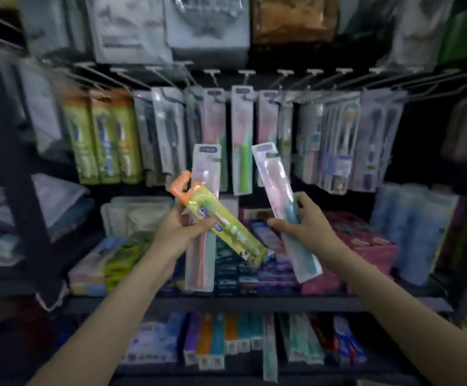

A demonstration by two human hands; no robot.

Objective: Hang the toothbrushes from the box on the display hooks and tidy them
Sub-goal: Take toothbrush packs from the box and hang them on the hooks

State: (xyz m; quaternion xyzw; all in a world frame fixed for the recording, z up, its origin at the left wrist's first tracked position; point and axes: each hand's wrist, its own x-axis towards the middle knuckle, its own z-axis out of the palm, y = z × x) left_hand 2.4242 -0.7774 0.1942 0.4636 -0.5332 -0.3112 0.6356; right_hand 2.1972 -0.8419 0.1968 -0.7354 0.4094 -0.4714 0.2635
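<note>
My left hand [178, 232] grips two toothbrush packs together: a yellow-green pack with an orange hanger tab [218, 218], tilted down to the right, and behind it a tall clear pack with pink and green brushes [203, 196], upright. My right hand [303, 225] holds a third clear pack with a pink and a teal brush [282, 201], leaning to the left. Both hands are raised in front of the row of display hooks [243, 76], where several toothbrush packs [242, 135] hang. The box is not in view.
Green and orange packs [107, 140] hang at the left of the hook row. Below the hooks a shelf [254, 300] carries boxed toothpaste and a red carton [366, 240]. A lower shelf holds more boxed goods [218, 341]. A dark upright post [18, 162] stands at the left.
</note>
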